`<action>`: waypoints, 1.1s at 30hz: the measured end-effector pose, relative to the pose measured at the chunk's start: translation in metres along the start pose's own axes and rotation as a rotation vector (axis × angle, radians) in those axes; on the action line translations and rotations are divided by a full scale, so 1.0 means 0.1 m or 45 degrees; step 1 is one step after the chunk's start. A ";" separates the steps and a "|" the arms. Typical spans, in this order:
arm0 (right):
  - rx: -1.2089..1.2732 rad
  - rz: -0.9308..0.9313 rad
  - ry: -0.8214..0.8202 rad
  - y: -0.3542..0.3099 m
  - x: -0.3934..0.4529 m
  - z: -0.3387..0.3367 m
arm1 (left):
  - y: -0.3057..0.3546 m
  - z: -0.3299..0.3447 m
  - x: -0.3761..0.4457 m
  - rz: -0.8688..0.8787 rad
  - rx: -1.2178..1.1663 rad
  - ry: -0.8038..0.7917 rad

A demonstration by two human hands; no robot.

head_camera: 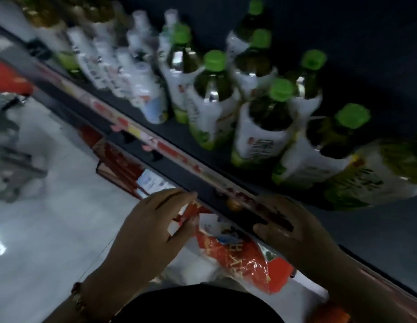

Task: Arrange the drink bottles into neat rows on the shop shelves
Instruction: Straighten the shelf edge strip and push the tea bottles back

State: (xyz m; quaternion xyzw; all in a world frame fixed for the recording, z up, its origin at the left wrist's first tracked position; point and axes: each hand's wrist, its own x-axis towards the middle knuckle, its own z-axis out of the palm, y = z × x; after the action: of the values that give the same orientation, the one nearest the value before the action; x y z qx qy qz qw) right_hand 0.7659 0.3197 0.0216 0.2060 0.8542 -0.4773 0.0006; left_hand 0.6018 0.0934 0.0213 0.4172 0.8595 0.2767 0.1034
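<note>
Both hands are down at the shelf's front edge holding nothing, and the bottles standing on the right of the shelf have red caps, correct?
Not quite: the head view shows the caps on the bottles are green, not red. The rest holds: left hand and right hand are at the shelf's front edge, holding nothing.

Red packets [244,259] beneath, pale floor [63,206]

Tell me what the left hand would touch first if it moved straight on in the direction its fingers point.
Probably the shelf edge: the left hand points up-right, its fingertips about at the dark front strip. Depth is unclear in this blurred view.
</note>
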 end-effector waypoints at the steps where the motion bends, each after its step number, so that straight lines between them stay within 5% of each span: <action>1: -0.038 0.026 -0.047 -0.13 0.17 0.13 | -0.16 -0.10 -0.13 -0.080 0.001 0.036; 10: -0.139 -0.278 -0.364 -1.52 1.36 1.80 | -1.59 -1.20 -1.27 -0.628 -0.022 0.335; 16: -0.121 -0.298 -0.511 -2.17 1.83 2.53 | -2.42 -1.85 -1.40 -0.717 -0.039 0.432; 25: -0.040 -0.178 -0.214 -2.42 2.63 2.33 | -3.02 -2.35 0.10 -0.337 0.000 0.357; 33: -0.136 -0.469 0.176 -3.19 3.83 2.03 | -3.39 -2.98 1.89 0.040 0.241 0.381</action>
State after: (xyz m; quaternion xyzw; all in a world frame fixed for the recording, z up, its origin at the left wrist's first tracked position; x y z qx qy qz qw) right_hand 0.2629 0.1423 0.0957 0.0781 0.8997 -0.4080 -0.1343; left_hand 0.1368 -0.0451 0.0874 0.3926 0.8808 0.2551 -0.0699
